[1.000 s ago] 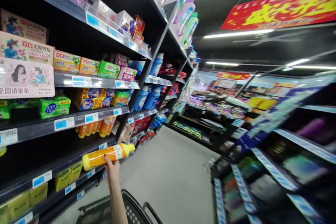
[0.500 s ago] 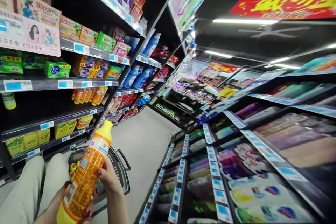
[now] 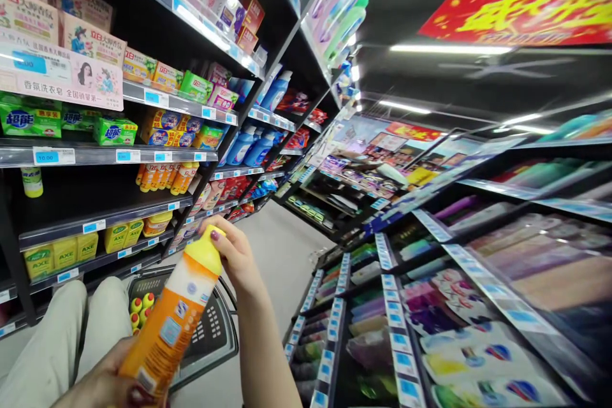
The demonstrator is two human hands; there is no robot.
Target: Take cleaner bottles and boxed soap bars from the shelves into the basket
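The left hand (image 3: 108, 375) is closed around the lower body of the orange bottle (image 3: 169, 322), held above the basket (image 3: 210, 349), its long axis tilting from near left up to far right, where the right hand (image 3: 234, 254), nearer the cap (image 3: 211, 243), grips it.

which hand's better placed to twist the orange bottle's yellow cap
Probably the right hand: its fingers are on the yellow plastic cap, while the left hand grips the orange plastic bottle lower down.
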